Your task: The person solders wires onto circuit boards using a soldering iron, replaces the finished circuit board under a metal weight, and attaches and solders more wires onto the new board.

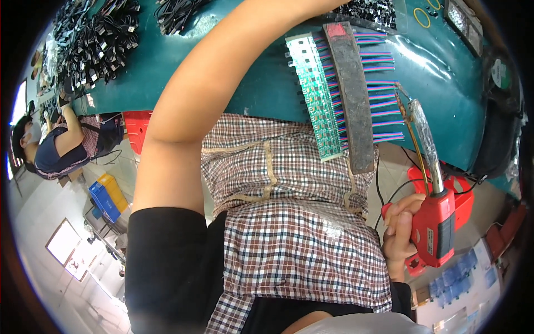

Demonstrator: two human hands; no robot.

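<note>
My right hand (399, 227) is closed round the handle of a red soldering gun (436, 228), which has a foil-wrapped barrel and a thin copper-coloured tube beside it. Its tip points up at the ends of several multicoloured wires (384, 104). These wires run under a dark, worn bar (351, 100) that lies across them. Left of the bar, a green circuit board panel (318, 103) lies along the wires' other ends. My left forearm (233, 61) reaches across the table to the top edge, close to a pile of small black parts (375, 15). The left hand itself is cut off there.
Black cables with plugs (108, 42) lie heaped at the far left of the green table (253, 92). A yellow rubber band (421, 18) is at the back right, near a dark tray (464, 25). Another person (55, 139) sits at the left. Red stools (136, 128) stand below the table.
</note>
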